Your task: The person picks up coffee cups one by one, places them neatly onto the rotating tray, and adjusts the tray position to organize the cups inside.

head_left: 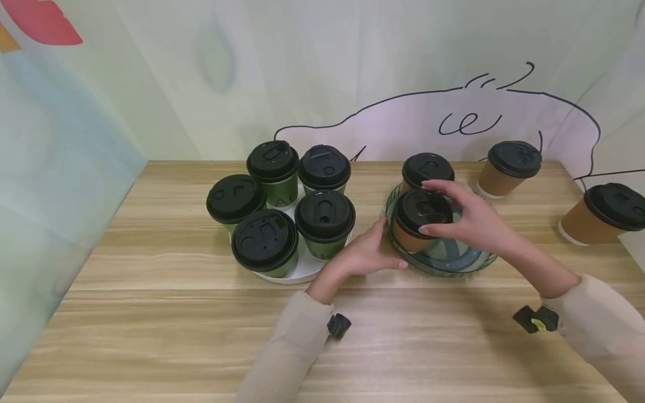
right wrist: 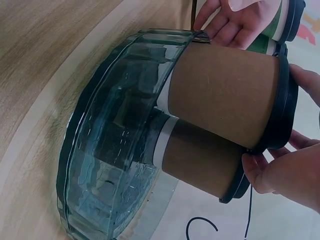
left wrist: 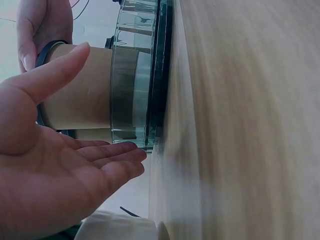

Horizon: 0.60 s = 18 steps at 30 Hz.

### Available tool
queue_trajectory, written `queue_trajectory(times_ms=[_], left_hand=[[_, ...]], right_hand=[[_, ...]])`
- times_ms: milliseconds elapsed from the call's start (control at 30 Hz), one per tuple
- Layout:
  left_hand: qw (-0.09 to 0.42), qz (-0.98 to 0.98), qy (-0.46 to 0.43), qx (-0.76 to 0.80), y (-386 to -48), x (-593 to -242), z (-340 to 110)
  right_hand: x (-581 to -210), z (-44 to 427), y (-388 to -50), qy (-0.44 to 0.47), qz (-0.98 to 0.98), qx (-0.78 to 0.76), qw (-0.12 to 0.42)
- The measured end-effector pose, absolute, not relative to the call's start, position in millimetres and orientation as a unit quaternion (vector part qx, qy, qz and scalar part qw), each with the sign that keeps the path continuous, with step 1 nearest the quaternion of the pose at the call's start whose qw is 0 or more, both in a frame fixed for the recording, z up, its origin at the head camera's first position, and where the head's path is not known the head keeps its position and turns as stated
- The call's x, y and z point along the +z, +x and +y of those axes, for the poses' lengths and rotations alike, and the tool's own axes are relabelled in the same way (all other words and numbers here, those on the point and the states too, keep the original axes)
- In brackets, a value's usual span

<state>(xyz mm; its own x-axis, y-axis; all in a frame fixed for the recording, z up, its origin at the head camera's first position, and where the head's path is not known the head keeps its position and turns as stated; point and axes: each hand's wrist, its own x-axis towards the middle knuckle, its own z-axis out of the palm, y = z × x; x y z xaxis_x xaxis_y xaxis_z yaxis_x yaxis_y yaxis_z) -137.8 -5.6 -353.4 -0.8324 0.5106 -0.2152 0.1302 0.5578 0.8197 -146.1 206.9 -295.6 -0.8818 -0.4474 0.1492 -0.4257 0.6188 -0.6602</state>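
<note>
With its thumb and fingers, my right hand (head_left: 471, 215) grips the black lid of a brown paper coffee cup (head_left: 410, 239). That cup stands partly inside a clear, greenish glass bowl (head_left: 456, 267), slightly tilted in the head view. Directly behind it, a second brown cup (head_left: 428, 168) with a black lid is also in the bowl, as the right wrist view shows. My left hand (head_left: 370, 252) lies palm toward the bowl's left side, fingers extended and thumb apart. Its fingertips are at the glass wall; whether they press on it I cannot tell.
Left of the bowl, several green cups (head_left: 327, 249) with black lids stand on a white plate (head_left: 302, 271). Two more lidded brown cups stand on the wooden table (head_left: 403, 347): one at the back (head_left: 499, 178), another at the right edge (head_left: 584, 224). A painted wall (head_left: 312, 67) rises behind.
</note>
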Motion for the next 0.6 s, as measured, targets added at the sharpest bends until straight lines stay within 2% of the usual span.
queue_trajectory(times_ms=[600], left_hand=[[0.238, 0.857, 0.177, 0.422, -137.6, -352.1, -5.8]], right_hand=[[-296.2, 207.0, -146.4, -0.245, 0.896, -0.369, 0.022]])
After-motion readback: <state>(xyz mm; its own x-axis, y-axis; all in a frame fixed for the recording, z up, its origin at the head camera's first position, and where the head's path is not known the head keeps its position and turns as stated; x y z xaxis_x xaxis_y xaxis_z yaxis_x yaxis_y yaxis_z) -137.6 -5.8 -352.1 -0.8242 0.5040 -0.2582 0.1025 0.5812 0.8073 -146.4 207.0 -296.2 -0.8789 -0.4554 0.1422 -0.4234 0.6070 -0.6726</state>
